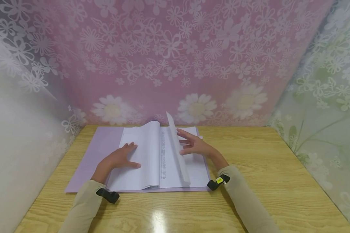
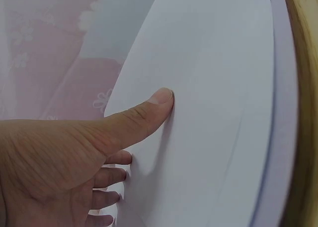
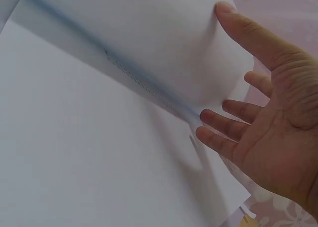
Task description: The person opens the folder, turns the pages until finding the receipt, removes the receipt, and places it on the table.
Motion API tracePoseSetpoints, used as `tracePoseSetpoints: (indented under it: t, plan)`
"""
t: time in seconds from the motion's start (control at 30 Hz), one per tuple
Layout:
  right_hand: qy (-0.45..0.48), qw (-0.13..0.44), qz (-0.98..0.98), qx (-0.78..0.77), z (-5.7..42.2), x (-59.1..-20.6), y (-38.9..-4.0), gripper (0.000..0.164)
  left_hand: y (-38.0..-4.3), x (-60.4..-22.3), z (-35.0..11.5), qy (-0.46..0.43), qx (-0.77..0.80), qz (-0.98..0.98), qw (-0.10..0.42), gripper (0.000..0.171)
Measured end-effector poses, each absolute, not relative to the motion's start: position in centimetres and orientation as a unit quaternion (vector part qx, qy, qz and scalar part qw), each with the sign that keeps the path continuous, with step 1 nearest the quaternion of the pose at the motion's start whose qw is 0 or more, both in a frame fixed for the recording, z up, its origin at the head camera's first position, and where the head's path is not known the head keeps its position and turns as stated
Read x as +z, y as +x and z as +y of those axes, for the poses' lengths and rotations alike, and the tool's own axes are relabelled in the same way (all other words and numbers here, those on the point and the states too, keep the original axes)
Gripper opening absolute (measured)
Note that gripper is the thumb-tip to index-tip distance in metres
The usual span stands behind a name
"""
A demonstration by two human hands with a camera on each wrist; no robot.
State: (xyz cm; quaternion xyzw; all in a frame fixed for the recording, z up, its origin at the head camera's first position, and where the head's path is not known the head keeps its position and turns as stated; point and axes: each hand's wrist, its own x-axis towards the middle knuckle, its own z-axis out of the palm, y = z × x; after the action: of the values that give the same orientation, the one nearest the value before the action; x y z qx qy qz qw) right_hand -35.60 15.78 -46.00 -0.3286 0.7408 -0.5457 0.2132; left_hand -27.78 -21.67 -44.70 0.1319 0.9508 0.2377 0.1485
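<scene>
A file folder with a light purple cover (image 1: 100, 145) lies open on the table, holding a stack of white printed sheets. My left hand (image 1: 119, 158) rests on the left-hand pages (image 1: 147, 142), thumb and fingers spread; these pages bulge upward near the fold. On the right side one sheet (image 1: 175, 150) stands raised, partway over. My right hand (image 1: 196, 145) is at the right face of this sheet, fingers extended and apart. In the right wrist view the thumb (image 3: 243, 28) touches the paper. A column of small print (image 1: 163, 155) shows beside the fold.
The wooden table (image 1: 268, 161) extends to the right and in front of the folder. A pink flowered curtain (image 1: 178, 58) hangs behind it, with pale flowered sheeting (image 1: 332, 97) on the right. A small white tab (image 1: 201, 137) sticks out at the folder's right edge.
</scene>
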Motion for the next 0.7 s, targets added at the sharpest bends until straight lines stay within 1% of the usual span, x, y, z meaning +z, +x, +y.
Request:
tracePoseSetpoints:
  t: [0.37,0.7]
  plan:
    - [-0.334,0.204,0.738,-0.550,15.5,-45.8,-35.4,0.094,-27.9,-44.0,-22.0,0.147,0.228,0.953,0.133,0.104]
    - [-0.331,0.207,0.747,-0.539,15.1,-45.5,-35.1,0.096,-27.5,-42.8,-21.2,0.160,0.240,0.955,0.077,0.096]
